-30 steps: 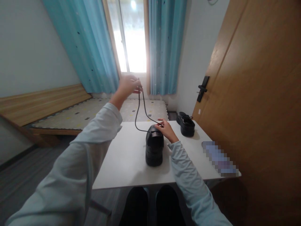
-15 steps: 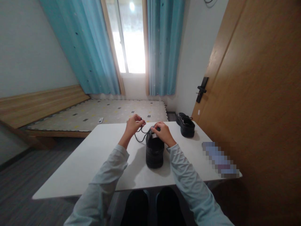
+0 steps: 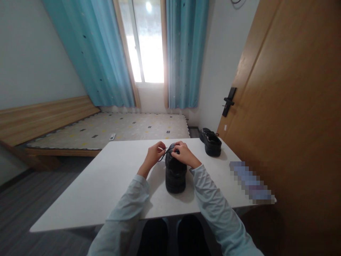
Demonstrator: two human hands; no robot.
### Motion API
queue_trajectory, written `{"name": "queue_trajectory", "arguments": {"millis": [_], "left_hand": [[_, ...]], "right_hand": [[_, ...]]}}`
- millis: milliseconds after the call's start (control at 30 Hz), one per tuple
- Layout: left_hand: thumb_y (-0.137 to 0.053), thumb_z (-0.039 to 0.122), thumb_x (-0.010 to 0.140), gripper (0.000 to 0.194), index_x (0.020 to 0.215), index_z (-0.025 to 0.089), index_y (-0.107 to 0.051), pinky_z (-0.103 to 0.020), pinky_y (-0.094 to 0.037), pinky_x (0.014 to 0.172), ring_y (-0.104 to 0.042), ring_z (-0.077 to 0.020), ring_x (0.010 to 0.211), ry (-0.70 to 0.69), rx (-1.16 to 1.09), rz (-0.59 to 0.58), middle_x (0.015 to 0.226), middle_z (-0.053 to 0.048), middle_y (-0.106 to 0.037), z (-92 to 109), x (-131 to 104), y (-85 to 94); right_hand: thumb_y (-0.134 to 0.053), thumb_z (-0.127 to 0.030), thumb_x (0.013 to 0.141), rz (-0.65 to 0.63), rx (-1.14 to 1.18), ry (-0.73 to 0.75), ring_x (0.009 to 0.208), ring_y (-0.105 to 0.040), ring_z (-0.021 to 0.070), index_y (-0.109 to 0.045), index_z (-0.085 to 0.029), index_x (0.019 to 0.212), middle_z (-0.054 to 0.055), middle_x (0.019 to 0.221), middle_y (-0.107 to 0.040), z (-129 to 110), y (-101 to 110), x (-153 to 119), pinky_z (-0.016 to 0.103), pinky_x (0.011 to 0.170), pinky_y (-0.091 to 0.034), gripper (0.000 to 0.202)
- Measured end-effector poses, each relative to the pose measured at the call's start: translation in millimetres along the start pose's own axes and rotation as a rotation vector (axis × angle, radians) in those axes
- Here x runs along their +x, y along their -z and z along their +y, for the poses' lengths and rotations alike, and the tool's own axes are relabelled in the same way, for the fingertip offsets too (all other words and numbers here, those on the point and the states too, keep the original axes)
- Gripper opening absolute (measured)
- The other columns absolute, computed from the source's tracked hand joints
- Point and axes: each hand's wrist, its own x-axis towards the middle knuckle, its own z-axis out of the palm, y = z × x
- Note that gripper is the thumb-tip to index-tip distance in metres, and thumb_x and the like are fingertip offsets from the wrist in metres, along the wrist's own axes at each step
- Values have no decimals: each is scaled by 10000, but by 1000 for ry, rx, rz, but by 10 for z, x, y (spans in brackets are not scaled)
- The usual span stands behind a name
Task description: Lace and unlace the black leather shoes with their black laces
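Note:
A black shoe (image 3: 176,176) stands on the white table in front of me, its heel towards me. My left hand (image 3: 156,153), at the shoe's left side, pinches a black shoelace (image 3: 161,156) that runs across to the front of the shoe. Over the lacing, my right hand (image 3: 183,154) has its fingers closed at the shoe's upper. Whatever those fingertips grip is partly hidden, so I cannot make it out.
A second black shoe (image 3: 211,142), laced, stands at the table's far right corner. A blurred bluish item (image 3: 252,183) lies along the right edge of the white table (image 3: 87,185). A wooden door (image 3: 290,106) rises to the right; a bed (image 3: 128,124) lies beyond the table.
My left hand has come down and slightly right, closer to the shoe, with the lace. My right hand has shifted slightly down over the lacing. The loose lace loop looks smaller.

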Motion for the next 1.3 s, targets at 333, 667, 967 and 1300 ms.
{"name": "queue_trajectory", "arguments": {"millis": [333, 667, 967, 1300], "left_hand": [[-594, 296, 769, 68, 769, 228, -601, -353, -470, 824, -629, -214, 803, -104, 224, 160, 786, -31, -678, 60, -55, 98], [-631, 337, 759, 163, 783, 176, -618, -270, -495, 720, -645, -153, 725, -71, -104, 281, 759, -23, -684, 32, -41, 131], [-652, 240, 775, 47, 796, 204, -676, -262, -459, 692, -639, -162, 716, -281, 272, -73, 776, -19, -705, -84, -86, 79], [-664, 231, 772, 62, 804, 217, -716, -276, -462, 720, -632, -163, 738, -310, 288, -44, 818, -41, -695, -100, -82, 16]], "right_hand": [[-644, -158, 720, -74, 43, -5, 1098, -519, 242, -672, -152, 709, 112, 1043, -582, 100, -34, 32, 392, 991, -366, 31], [-638, -151, 721, -81, 55, -33, 1070, -533, 228, -689, -129, 766, 126, 1078, -581, 123, -56, 28, 368, 987, -371, 72], [-633, -150, 724, -71, 60, -21, 1056, -545, 228, -717, -131, 807, 126, 1069, -604, 95, -56, 29, 373, 990, -377, 120], [-471, -190, 876, -76, 61, -21, 1014, -558, 186, -730, -148, 791, 95, 996, -641, 99, -90, 74, 334, 961, -388, 276]]}}
